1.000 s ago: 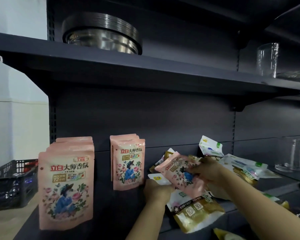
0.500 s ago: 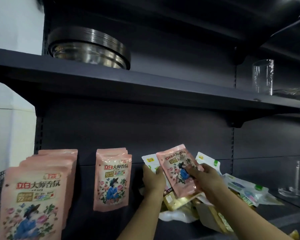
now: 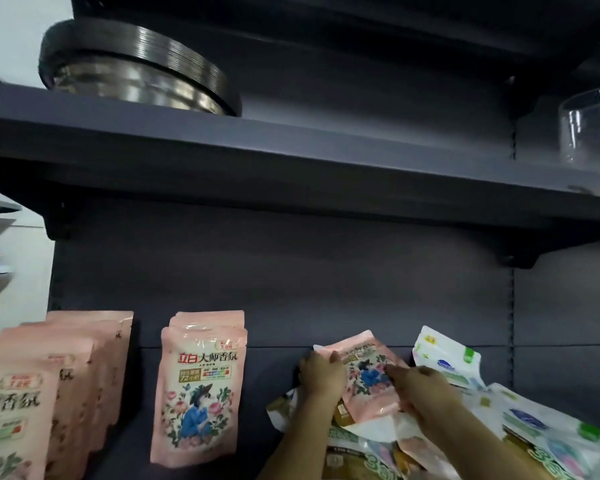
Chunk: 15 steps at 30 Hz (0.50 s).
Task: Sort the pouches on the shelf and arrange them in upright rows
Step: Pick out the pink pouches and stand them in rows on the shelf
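Note:
A pink floral pouch (image 3: 368, 379) is held tilted above a jumbled pile of white, green and gold pouches (image 3: 534, 424) at the lower right. My left hand (image 3: 321, 375) grips its upper left corner and my right hand (image 3: 420, 389) holds its right side. An upright row of matching pink pouches (image 3: 201, 382) stands in the middle of the shelf. Another, longer upright row of pink pouches (image 3: 66, 375) stands at the far left, its nearest pouch cut off by the frame edge.
The dark shelf back panel (image 3: 326, 278) rises behind the pouches. The shelf board above (image 3: 291, 161) carries a stack of metal pans (image 3: 136, 71) on the left and a clear glass (image 3: 589, 129) on the right. A bare gap of shelf lies between the middle row and the pile.
The view has shifted upward and closer. Both hands have lowered slightly with the pink pouch, now tilted further over the pile; my left hand now grips the pink pouch's corner.

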Each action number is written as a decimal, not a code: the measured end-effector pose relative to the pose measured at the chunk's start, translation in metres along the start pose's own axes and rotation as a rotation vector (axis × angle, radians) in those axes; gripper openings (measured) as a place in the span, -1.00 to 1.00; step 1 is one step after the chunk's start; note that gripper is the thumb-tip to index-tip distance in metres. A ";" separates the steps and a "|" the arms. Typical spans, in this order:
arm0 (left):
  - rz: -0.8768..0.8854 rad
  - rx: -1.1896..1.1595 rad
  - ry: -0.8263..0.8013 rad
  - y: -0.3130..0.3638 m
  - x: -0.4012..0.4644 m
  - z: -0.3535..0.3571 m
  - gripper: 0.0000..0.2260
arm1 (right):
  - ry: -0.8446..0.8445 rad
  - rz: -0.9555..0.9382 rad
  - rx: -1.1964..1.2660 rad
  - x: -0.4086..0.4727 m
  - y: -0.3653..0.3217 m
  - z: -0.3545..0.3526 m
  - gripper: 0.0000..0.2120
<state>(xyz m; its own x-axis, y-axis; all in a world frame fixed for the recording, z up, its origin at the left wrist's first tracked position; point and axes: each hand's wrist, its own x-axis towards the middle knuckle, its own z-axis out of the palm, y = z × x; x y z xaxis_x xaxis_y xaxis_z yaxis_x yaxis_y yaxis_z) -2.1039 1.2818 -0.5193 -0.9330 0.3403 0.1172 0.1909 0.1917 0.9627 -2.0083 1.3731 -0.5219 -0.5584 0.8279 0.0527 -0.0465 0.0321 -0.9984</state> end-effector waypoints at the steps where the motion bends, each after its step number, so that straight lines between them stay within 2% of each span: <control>1: 0.019 0.140 0.003 0.001 -0.003 0.001 -0.55 | -0.003 0.007 -0.002 0.001 0.000 0.002 -0.84; 4: 0.071 0.351 0.030 0.005 -0.013 0.005 -0.57 | 0.014 0.004 -0.009 0.004 0.004 0.006 -0.89; 9: 0.049 0.388 0.210 0.003 -0.019 0.007 -0.47 | 0.031 -0.058 0.046 -0.005 0.002 0.007 -0.91; 12: 0.039 0.172 0.159 0.006 -0.021 0.004 -0.44 | 0.001 -0.165 0.118 -0.024 -0.003 0.006 -0.83; 15: -0.070 -0.177 -0.036 0.015 -0.029 -0.008 -0.40 | -0.080 -0.222 0.201 -0.054 -0.013 0.006 -0.85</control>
<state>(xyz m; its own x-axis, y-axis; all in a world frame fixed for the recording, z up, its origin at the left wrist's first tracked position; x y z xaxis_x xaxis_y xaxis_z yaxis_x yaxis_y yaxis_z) -2.0763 1.2670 -0.5066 -0.9299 0.3654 0.0424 0.0659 0.0521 0.9965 -1.9822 1.3244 -0.5115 -0.5794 0.7659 0.2788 -0.3331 0.0897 -0.9386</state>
